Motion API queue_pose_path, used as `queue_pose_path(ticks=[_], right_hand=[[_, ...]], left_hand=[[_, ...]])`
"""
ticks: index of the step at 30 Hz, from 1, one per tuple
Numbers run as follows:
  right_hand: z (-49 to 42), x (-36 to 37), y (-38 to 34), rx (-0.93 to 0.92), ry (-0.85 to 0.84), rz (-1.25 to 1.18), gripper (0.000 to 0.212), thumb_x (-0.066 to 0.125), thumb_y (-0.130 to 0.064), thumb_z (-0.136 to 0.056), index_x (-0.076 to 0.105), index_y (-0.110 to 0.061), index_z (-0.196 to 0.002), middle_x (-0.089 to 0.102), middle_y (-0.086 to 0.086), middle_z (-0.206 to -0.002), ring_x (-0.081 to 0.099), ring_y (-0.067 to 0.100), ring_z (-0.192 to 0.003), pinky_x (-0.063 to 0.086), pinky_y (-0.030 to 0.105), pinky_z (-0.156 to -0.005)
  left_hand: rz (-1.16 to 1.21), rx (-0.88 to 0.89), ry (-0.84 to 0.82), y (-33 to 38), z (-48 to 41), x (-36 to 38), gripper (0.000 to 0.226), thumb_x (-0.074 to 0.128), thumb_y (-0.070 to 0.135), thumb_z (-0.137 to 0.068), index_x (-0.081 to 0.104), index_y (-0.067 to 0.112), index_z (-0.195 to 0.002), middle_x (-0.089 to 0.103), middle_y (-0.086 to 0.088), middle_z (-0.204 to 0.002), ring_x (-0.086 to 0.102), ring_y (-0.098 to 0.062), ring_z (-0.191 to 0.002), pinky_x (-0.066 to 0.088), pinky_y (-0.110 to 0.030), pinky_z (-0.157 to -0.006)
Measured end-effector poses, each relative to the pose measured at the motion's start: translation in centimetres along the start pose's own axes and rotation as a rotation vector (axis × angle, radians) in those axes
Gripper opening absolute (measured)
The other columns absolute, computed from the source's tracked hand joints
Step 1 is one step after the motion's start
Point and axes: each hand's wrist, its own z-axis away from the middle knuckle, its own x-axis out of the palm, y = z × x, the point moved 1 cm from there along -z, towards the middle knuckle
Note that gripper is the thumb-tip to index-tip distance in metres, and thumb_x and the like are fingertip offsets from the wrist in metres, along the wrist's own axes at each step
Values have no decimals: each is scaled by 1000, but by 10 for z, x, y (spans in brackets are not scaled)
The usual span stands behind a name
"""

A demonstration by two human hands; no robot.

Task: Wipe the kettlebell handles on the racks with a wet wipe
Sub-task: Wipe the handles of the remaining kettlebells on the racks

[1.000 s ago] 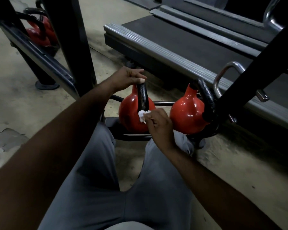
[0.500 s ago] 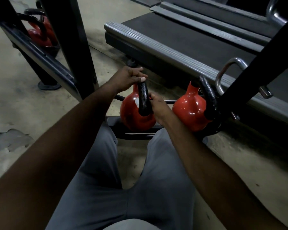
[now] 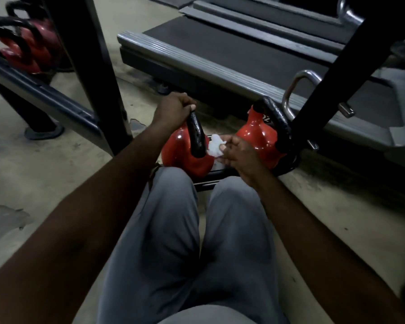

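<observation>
Grips the top bend of the handle [image 3: 197,136] with the left hand [image 3: 173,111], fingers curled fully round it. Pinches a small balled wipe [image 3: 214,147] between thumb and fingertips of the right hand [image 3: 241,157], just right of the handle's lower end. Cannot tell whether touching the handle or just off it. Finds the left bell [image 3: 180,160] and right bell [image 3: 257,136] side by side on the low rack [image 3: 205,182], just beyond the knees, with the wipe in the gap between them.

Likely trouble, judged from here:

Could lose the wipe: held only by a pinch, apt to snag on the handle and fall into the gap or onto the floor [image 3: 56,160].

Could miss the top bend altogether, hidden under the left hand. Calls for a shift of that grip before counting this handle as done.

Could clean only the right face of the handle, coming in from one side. Better to wrap the wipe round and run it along the full length.

Could rock the left bell on the rack by pulling too hard with the left hand, knocking it into the right bell or trapping right-hand knuckles in the gap.

Could skip the right handle [image 3: 278,122], tucked beside a black post [image 3: 332,85] and awkward to reach, or the far-left bells [image 3: 26,50].
</observation>
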Motion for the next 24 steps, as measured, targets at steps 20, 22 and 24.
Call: queue_pose_path(ticks=[20, 22, 24], right_hand=[[10, -144, -64, -289, 685, 904, 21, 65, -19, -89, 70, -18, -109, 70, -3, -107, 63, 9, -96, 47, 22, -86], [6, -149, -60, -366, 610, 957, 21, 68, -29, -90, 72, -20, -107, 72, -3, -105, 64, 7, -95, 50, 25, -87], [7, -153, -55, -474, 483, 989, 25, 64, -38, -91, 75, -19, -102, 71, -1, -101, 64, 9, -94, 49, 24, -85]], left_hand=[[82, 373, -254, 113, -44, 126, 29, 63, 30, -87, 71, 18, -113, 71, -4, -108, 65, -20, -101, 51, -36, -91], [113, 294, -218, 122, -55, 138, 38, 63, 32, -90, 66, 14, -123, 68, -7, -120, 62, -21, -112, 48, -34, -97], [155, 229, -177, 125, -61, 147, 42, 63, 32, -92, 62, 12, -129, 64, -8, -128, 58, -20, -119, 44, -31, -102]])
